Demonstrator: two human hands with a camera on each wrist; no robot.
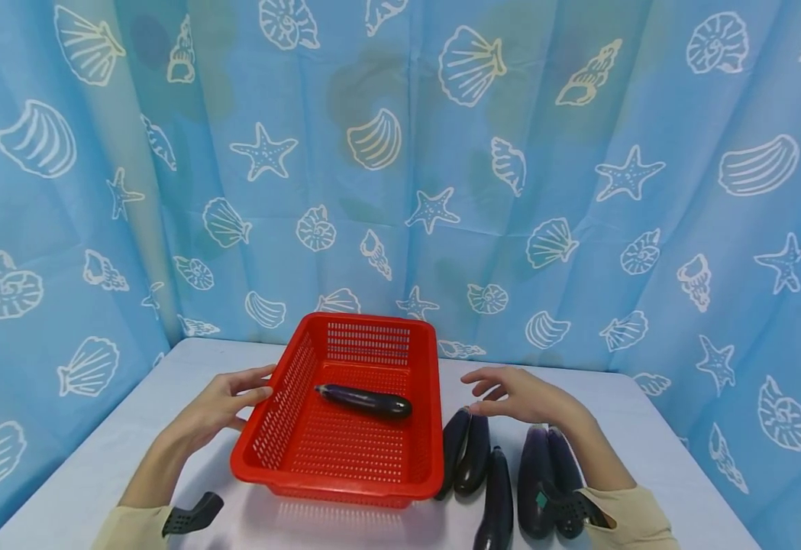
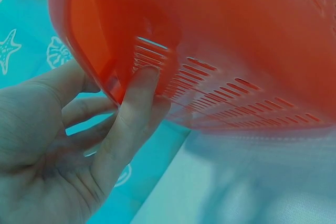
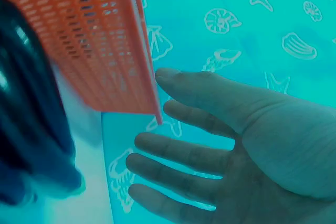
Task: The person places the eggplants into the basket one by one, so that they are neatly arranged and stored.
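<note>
A red plastic basket [image 1: 345, 485] with slotted walls sits at the middle of the white table, with one dark purple eggplant [image 1: 366, 400] lying across its inside. My left hand [image 1: 224, 401] pinches the basket's left rim; in the left wrist view its thumb [image 2: 139, 85] lies against the outer wall under the rim. To the right of the basket, my right hand [image 1: 517, 393] hovers with loosely bent fingers and holds nothing. Just below its fingertips are the stem ends of two eggplants [image 1: 473, 454]. The right wrist view shows its fingers spread beside the basket wall [image 3: 100, 51].
More eggplants [image 1: 499, 500] lie lengthwise on the table, right of the basket, a pair of them [image 1: 536, 481] partly under my right forearm. A blue curtain [image 1: 400, 153] with white shell prints hangs behind the table [image 1: 194, 367] and along both sides.
</note>
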